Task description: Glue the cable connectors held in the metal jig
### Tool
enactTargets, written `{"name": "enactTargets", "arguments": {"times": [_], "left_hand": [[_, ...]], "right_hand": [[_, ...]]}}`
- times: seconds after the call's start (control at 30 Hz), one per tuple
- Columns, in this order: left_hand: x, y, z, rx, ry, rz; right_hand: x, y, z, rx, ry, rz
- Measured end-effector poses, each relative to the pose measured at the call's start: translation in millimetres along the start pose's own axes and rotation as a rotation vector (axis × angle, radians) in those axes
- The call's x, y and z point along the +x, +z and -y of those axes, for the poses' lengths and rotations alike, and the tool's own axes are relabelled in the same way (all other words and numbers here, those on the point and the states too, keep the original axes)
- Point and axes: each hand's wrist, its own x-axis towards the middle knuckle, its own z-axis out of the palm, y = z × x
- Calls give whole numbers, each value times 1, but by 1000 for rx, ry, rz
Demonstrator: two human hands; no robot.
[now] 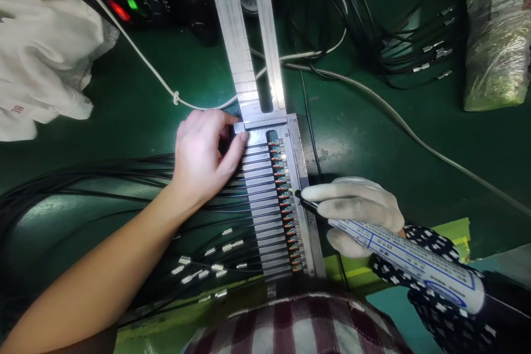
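A metal jig [262,227] lies across the green table, holding a row of black cables whose ends show small connectors with coloured wires [286,199]. My bare left hand [205,152] pinches the jig's upper left corner between thumb and fingers. In a white glove, my right hand [357,213] is closed round a white printed dispensing syringe [406,260] with a black nozzle. The nozzle's tip is at the connectors, around the middle of the row; whether it touches them I cannot tell. A slotted metal plate [238,55] extends up from the jig's far end.
A black control box [174,11] with lit buttons stands at the back. White cloth [45,55] is at left, a plastic-wrapped bundle [498,50] at right. Loose cables with metal ends [215,265] lie near me; more [431,55] lie at far right. A white cord [136,50] crosses the table.
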Motion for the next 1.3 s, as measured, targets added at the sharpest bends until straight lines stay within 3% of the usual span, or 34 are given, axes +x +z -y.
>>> {"name": "enactTargets", "arguments": {"times": [0.37,0.7,1.3], "left_hand": [[0,-3,-4,5,-45,44],[1,-5,-6,32,-63,73],[-1,-1,-3,-5,-23,12]], "right_hand": [[3,-2,0,-25,-12,20],[-6,-5,18,-43,42,22],[-12,1,11,-3,3,14]]}}
